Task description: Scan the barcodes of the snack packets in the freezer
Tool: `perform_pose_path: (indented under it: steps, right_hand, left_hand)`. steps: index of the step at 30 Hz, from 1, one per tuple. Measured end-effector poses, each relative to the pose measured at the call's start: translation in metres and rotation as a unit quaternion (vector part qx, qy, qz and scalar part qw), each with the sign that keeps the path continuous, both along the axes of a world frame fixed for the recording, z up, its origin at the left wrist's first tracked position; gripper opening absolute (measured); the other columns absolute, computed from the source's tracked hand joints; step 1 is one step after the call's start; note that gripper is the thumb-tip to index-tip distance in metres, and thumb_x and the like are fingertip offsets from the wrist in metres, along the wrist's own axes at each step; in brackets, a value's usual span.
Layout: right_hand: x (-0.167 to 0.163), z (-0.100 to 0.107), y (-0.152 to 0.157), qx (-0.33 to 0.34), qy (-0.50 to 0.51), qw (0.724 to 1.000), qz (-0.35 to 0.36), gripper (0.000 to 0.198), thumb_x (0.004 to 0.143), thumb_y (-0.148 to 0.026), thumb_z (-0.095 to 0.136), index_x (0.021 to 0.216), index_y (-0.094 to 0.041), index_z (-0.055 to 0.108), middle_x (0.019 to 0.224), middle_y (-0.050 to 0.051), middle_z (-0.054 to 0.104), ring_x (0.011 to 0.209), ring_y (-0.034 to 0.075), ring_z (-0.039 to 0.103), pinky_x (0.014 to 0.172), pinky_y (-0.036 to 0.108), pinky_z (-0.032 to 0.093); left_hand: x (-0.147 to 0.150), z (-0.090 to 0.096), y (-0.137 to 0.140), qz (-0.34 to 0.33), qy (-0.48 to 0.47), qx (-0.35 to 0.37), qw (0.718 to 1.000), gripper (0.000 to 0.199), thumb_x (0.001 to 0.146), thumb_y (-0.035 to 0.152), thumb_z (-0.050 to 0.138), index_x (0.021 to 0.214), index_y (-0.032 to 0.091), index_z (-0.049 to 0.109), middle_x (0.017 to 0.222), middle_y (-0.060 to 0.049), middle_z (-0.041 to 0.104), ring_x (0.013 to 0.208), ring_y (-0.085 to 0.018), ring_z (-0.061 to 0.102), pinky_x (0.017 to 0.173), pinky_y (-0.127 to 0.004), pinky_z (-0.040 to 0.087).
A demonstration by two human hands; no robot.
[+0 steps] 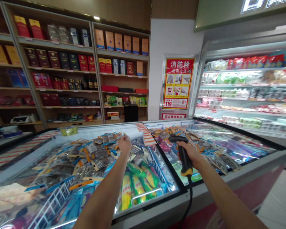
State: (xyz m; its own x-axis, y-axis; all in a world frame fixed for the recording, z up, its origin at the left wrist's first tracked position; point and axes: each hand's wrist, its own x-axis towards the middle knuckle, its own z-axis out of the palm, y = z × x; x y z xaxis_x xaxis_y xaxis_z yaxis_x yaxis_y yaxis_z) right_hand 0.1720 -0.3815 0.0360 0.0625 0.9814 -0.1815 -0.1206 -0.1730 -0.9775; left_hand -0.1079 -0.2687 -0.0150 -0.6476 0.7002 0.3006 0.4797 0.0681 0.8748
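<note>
My right hand (193, 154) is wrapped around the grip of a black and yellow barcode scanner (186, 160), and its cord hangs down over the freezer's front edge. Reaching forward over the left part of the freezer, my left hand (125, 144) is closed in a pinch on a small clear packet (126, 136), mostly hidden by the fingers. Beside it spreads a heap of clear snack packets (95, 152) with orange and blue ends. More such packets (181, 131) lie on the right side, beyond the scanner.
A chest freezer (150, 210) with glass lids holds green and yellow corn bags (126, 190) and white wire baskets (52, 203). Shelves of boxes (64, 65) line the back wall. A red and yellow poster (178, 83) hangs beside a lit refrigerated display (243, 81).
</note>
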Motion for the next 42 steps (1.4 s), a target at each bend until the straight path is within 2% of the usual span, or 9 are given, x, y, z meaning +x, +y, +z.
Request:
perform_pose_path:
  steps: [4,10,16,21,25,29,32,35,42]
  right_hand:
    - [0.015,-0.006,0.003,0.01,0.008,1.0,-0.011,0.024,0.068,-0.037,0.053,0.058,-0.015,0.049,0.039,0.0,0.052,0.032,0.01,0.048,0.033,0.02,0.04]
    - [0.043,-0.005,-0.001,0.001,0.024,0.998,-0.057,0.023,0.07,-0.034,0.052,0.055,-0.016,0.048,0.038,0.0,0.051,0.032,0.01,0.047,0.035,0.021,0.042]
    - [0.072,-0.005,-0.006,-0.01,0.028,0.993,-0.117,0.021,0.07,-0.032,0.053,0.057,-0.016,0.049,0.038,0.0,0.052,0.032,0.01,0.048,0.035,0.021,0.042]
    - [0.089,-0.011,-0.009,-0.019,0.016,0.989,-0.149,0.022,0.069,-0.033,0.053,0.056,-0.016,0.049,0.038,0.0,0.051,0.031,0.01,0.047,0.032,0.021,0.039]
    - [0.102,-0.015,-0.011,-0.009,0.008,0.988,-0.155,0.023,0.068,-0.036,0.054,0.057,-0.016,0.049,0.037,0.0,0.051,0.031,0.011,0.047,0.032,0.021,0.038]
    - [0.11,-0.017,-0.015,-0.008,0.009,0.986,-0.165,0.023,0.067,-0.037,0.056,0.058,-0.016,0.05,0.038,0.0,0.051,0.033,0.011,0.048,0.033,0.021,0.039]
    - [0.109,-0.017,-0.016,-0.007,0.013,0.987,-0.16,0.023,0.067,-0.037,0.056,0.058,-0.017,0.05,0.038,0.0,0.052,0.033,0.011,0.048,0.034,0.021,0.04]
    - [0.104,-0.016,-0.015,0.003,0.012,0.989,-0.146,0.023,0.067,-0.037,0.055,0.057,-0.017,0.049,0.039,0.0,0.052,0.033,0.011,0.048,0.034,0.021,0.039]
    - [0.085,-0.01,-0.018,0.012,-0.002,0.994,-0.109,0.024,0.068,-0.037,0.054,0.059,-0.015,0.051,0.041,0.0,0.053,0.034,0.01,0.049,0.035,0.021,0.04]
  left_hand:
    - [0.006,0.008,-0.011,0.007,0.04,0.046,0.998,0.03,0.066,0.008,0.043,0.093,0.01,0.054,0.108,-0.014,0.049,0.107,-0.024,0.042,0.092,-0.033,0.029]
    - [0.042,0.011,-0.016,0.001,0.064,0.096,0.993,0.036,0.064,0.008,0.044,0.099,0.012,0.05,0.111,-0.013,0.044,0.11,-0.025,0.037,0.094,-0.036,0.025]
    - [0.131,0.002,-0.014,-0.222,0.103,0.053,0.968,0.034,0.064,0.007,0.044,0.097,0.011,0.053,0.105,-0.012,0.052,0.104,-0.021,0.043,0.092,-0.031,0.03]
    - [0.217,-0.012,-0.018,-0.401,0.183,-0.007,0.898,0.04,0.066,0.011,0.047,0.106,0.012,0.05,0.11,-0.012,0.052,0.104,-0.019,0.045,0.091,-0.029,0.031]
    - [0.254,-0.017,-0.02,-0.489,0.284,0.001,0.825,0.054,0.067,0.019,0.052,0.119,0.018,0.04,0.129,-0.01,0.036,0.118,-0.024,0.031,0.096,-0.034,0.026]
    - [0.258,-0.02,-0.015,-0.525,0.295,-0.044,0.797,0.05,0.065,0.022,0.055,0.115,0.025,0.045,0.124,-0.008,0.043,0.109,-0.027,0.042,0.087,-0.038,0.034]
    - [0.25,-0.024,-0.014,-0.501,0.254,-0.038,0.827,0.037,0.068,0.016,0.051,0.104,0.025,0.054,0.101,-0.007,0.059,0.091,-0.023,0.053,0.079,-0.033,0.038]
    - [0.238,-0.026,-0.013,-0.462,0.234,-0.031,0.855,0.026,0.072,0.014,0.045,0.093,0.022,0.059,0.085,-0.007,0.063,0.083,-0.022,0.056,0.077,-0.033,0.038]
    - [0.186,0.002,0.006,-0.423,0.182,0.003,0.888,0.026,0.075,0.015,0.041,0.089,0.017,0.062,0.089,-0.007,0.063,0.086,-0.019,0.055,0.077,-0.029,0.038]
